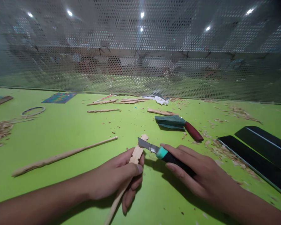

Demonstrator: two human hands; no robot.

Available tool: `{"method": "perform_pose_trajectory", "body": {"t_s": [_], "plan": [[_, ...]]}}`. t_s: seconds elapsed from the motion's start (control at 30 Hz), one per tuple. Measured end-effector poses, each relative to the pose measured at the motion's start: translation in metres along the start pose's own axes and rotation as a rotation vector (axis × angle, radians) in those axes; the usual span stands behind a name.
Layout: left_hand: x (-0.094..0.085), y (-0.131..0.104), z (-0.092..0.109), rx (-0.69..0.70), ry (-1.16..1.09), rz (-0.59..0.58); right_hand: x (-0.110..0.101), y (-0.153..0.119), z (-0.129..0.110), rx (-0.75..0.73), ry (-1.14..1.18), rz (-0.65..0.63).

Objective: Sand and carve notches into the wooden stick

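Observation:
My left hand [121,175] is closed around a pale wooden stick [137,153], whose flat upper end has carved notches; its thin lower part runs down past my palm toward the bottom edge. In my right hand [196,175] is a utility knife [162,153] with a black and turquoise handle. Its blade points left and lies against or just over the stick's notched end; I cannot tell whether it touches. To the left, a second, longer wooden stick [65,157] rests on the green table [89,193].
Behind my hands lie a red-handled knife with a dark wrapped blade [178,122] and several carved sticks [103,111]. Black flat objects [253,159] sit at the right among wood shavings [231,154]. A ring [33,111] lies left. A perforated metal screen [140,68] borders the back.

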State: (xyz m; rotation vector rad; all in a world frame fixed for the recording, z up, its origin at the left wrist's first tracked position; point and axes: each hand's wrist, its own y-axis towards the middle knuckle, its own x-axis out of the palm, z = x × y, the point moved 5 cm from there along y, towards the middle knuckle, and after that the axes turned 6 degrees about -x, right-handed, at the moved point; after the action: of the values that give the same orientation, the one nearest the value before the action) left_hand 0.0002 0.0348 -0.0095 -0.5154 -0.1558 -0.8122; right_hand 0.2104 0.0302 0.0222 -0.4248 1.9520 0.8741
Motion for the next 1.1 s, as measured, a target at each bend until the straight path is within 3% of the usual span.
{"method": "perform_pose_trajectory", "body": {"t_s": [0.4, 0.67, 1.1], "plan": [[0.0015, -0.0014, -0.0031, 0.002, -0.067, -0.013, -0.0015, 0.0029, -0.0034, -0.047, -0.021, -0.004], [0.0033, -0.0015, -0.0010, -0.047, 0.130, -0.010, -0.0019, 0.0013, -0.0071, -0.063, -0.028, -0.012], [0.0073, -0.0012, 0.0026, -0.021, 0.069, -0.010, -0.0006, 0.0023, -0.0079, -0.063, 0.010, -0.008]]}}
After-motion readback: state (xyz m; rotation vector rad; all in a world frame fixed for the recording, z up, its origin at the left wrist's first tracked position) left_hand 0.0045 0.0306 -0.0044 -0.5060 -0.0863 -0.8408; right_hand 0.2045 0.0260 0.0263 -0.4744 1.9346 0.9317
